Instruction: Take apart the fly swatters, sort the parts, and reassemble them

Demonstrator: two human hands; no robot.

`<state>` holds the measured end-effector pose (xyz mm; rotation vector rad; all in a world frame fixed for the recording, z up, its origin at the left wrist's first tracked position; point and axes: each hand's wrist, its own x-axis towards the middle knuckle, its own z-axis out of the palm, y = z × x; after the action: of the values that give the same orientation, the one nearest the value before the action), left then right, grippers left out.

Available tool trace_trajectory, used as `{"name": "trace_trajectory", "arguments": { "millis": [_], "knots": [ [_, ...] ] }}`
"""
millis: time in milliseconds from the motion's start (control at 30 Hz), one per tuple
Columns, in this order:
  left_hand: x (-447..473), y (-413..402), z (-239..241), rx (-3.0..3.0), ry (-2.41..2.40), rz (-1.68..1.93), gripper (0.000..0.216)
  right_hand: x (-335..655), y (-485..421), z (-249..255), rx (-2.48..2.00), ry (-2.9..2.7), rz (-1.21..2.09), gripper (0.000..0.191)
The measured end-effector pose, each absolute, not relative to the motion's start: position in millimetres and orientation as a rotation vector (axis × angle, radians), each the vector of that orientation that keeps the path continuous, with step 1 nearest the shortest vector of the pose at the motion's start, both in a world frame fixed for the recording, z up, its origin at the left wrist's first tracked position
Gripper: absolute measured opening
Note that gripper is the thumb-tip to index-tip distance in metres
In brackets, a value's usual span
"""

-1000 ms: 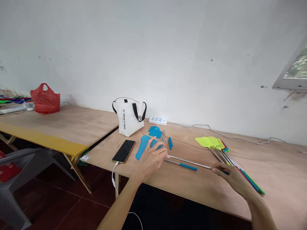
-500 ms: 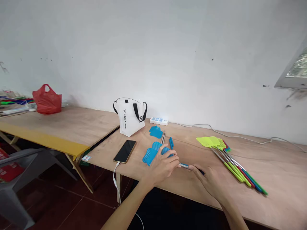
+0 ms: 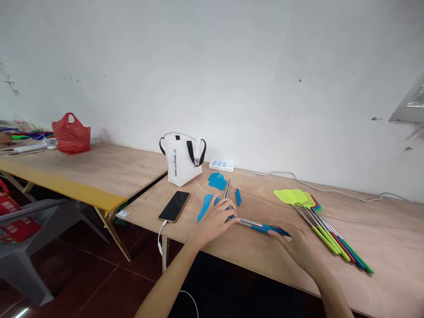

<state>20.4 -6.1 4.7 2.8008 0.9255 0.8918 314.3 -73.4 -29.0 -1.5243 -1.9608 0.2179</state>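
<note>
Two or so blue fly swatters (image 3: pixel 260 227) lie across the front of the table, their metal rods side by side. My left hand (image 3: pixel 215 219) is closed over them where the rods meet the perforated blue heads, hiding part of the heads. At the other end my right hand (image 3: pixel 294 243) grips the blue handles between thumb and fingers. Behind my left hand lie loose metal rods (image 3: pixel 227 189), short blue handle pieces (image 3: pixel 238 197) and more blue swatter heads (image 3: pixel 217 180).
Several assembled fly swatters (image 3: pixel 323 234) in yellow, red, blue and green lie at the right. A phone (image 3: pixel 174 206) on a charging cable rests at the left. A white bag (image 3: pixel 182 163) and a power strip (image 3: pixel 221 166) stand by the wall. A red bag (image 3: pixel 71 134) sits on the other table.
My right hand has moved slightly right, and more of the metal rods and blue handles shows between my hands. My left hand has shifted a little along the heads. The view has turned slightly left.
</note>
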Motion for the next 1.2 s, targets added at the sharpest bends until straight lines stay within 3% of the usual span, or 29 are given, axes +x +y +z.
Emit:
{"name": "trace_trajectory", "arguments": {
  "millis": [300, 600, 867, 1200],
  "knots": [
    [21.9, 26.2, -49.0, 2.61, 0.98, 0.645, 0.016, 301.3, -52.2, -71.4, -1.616, -2.083, 0.161, 0.024],
    [-11.9, 40.3, -31.6, 2.46, 1.002, 0.633, 0.022, 311.9, -53.6, -69.9, -1.564, -2.093, 0.281, 0.026],
    [-41.6, 66.2, -56.6, 2.325, 1.288, 0.806, 0.02, 325.9, -56.0, -67.7, -1.52, -2.001, 0.399, 0.038],
    [-39.3, 69.3, -67.1, 2.424, 1.304, 0.754, 0.023, 351.1, -48.6, -96.8, -1.769, -1.93, -0.075, 0.041]
  ]
}}
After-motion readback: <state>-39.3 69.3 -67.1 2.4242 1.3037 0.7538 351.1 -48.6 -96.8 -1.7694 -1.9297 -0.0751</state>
